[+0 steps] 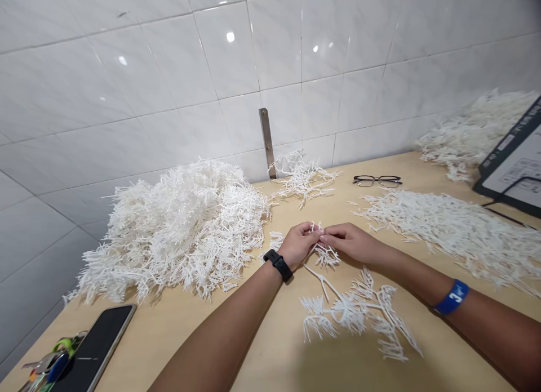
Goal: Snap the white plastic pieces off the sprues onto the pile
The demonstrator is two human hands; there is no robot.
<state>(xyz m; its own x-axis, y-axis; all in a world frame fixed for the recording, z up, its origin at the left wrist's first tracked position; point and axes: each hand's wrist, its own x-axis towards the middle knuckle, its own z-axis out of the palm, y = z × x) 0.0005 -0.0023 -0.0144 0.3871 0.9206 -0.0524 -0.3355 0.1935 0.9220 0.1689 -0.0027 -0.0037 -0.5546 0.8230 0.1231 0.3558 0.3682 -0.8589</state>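
Observation:
My left hand (297, 244) and my right hand (347, 241) meet near the middle of the table, fingertips pinched close together. Between them is a white branching plastic piece (326, 255), with thin prongs showing above and below the fingers. A stem runs down from my left hand towards a larger branched white spray (355, 310) lying on the wood in front of me; whether the two are joined I cannot tell. To the left of my left hand rises a large heap of similar white branched pieces (181, 228).
A smaller tangle (302, 178) lies by a metal bracket (266, 141) on the tiled wall. Eyeglasses (377, 181), a spread of short white pieces (448, 226), another heap (477, 127) and a dark-framed board (515, 161) are right. A phone (97, 347) and keys (48, 364) lie front left.

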